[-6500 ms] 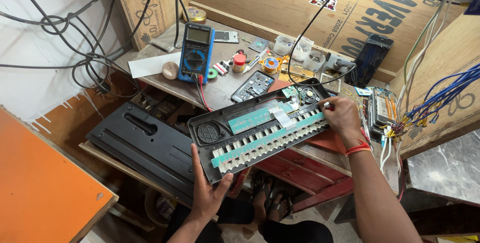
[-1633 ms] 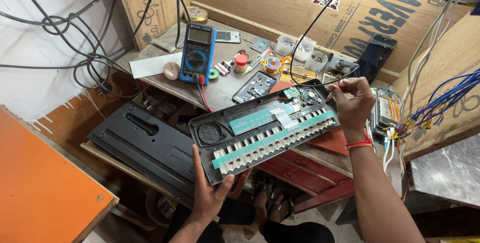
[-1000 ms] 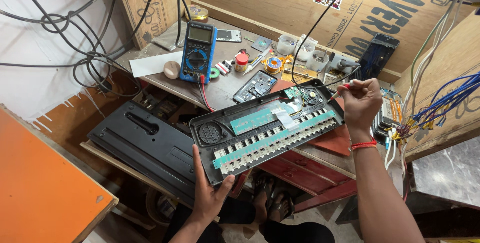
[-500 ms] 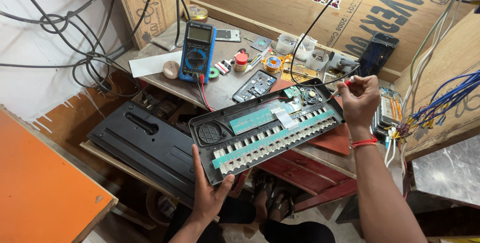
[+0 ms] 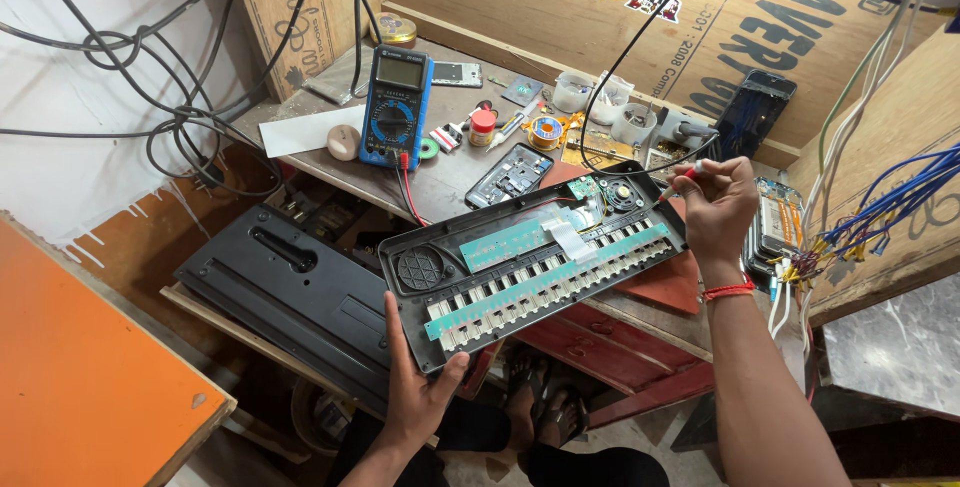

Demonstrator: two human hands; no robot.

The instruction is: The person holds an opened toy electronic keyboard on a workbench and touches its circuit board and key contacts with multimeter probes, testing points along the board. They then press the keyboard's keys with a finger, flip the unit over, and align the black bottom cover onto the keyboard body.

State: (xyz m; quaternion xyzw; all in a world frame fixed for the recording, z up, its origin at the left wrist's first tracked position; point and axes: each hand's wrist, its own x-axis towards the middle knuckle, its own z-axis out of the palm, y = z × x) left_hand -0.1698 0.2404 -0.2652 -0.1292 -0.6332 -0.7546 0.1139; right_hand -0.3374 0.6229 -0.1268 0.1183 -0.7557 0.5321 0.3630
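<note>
Keyboard casing (image 5: 530, 267), opened with its green circuit boards upward, is propped between the workbench (image 5: 440, 182) edge and the lap. It is gripped at its near corner by the left hand (image 5: 420, 387), thumb over the rim. A red-handled screwdriver (image 5: 672, 183) is pinched in the closed right hand (image 5: 715, 209) at the far corner. A slipped tip could scratch a board, and the casing could tip off if the left grip loosens.
</note>
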